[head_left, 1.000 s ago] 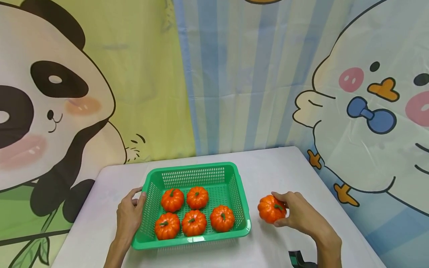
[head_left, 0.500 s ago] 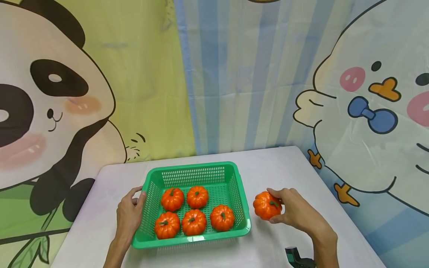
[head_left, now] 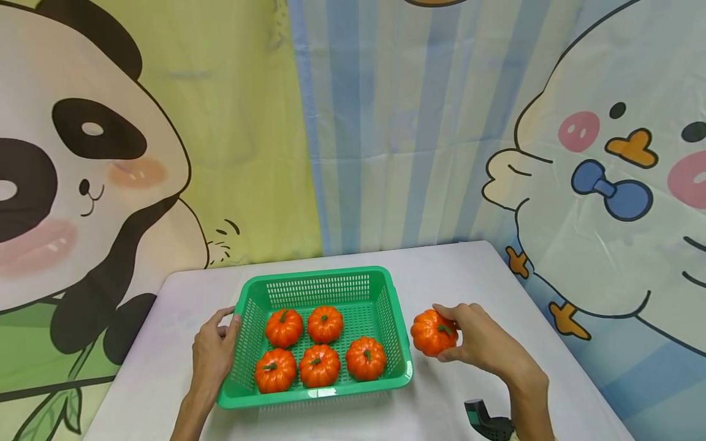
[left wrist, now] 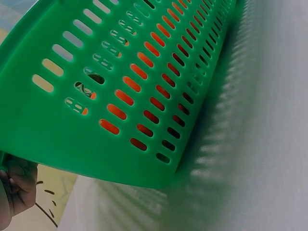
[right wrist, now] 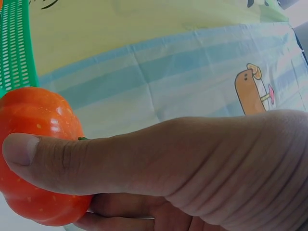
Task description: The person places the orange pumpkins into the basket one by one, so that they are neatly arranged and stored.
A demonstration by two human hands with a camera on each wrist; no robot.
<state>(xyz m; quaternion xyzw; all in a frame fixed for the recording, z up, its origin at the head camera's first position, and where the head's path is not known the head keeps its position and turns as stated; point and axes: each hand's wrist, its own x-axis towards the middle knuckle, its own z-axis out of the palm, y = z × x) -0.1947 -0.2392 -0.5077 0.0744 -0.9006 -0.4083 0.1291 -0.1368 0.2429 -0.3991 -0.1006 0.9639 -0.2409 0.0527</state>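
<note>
A green plastic basket (head_left: 320, 278) with slotted walls stands on the white table and holds several small orange pumpkins (head_left: 320, 366). My left hand (head_left: 213, 353) grips its left rim; in the left wrist view curled fingers (left wrist: 21, 185) show at the rim's edge. Just right of the basket, my right hand (head_left: 485, 340) holds another orange pumpkin (head_left: 432, 334) above the table, its green stem turned toward the palm. The right wrist view shows the thumb pressed along this pumpkin (right wrist: 45, 110), while the fingertips are hidden behind it.
The white table (head_left: 441, 275) reaches back to a hung cloth (head_left: 375, 153) with a panda and a white bird printed on it. A black device (head_left: 488, 422) sits at my right wrist. Inside the basket, the back right part shows bare green floor.
My right hand has moved left and slightly up with the pumpkin, nearer to the basket's right wall. The left hand and the basket have stayed in place.
</note>
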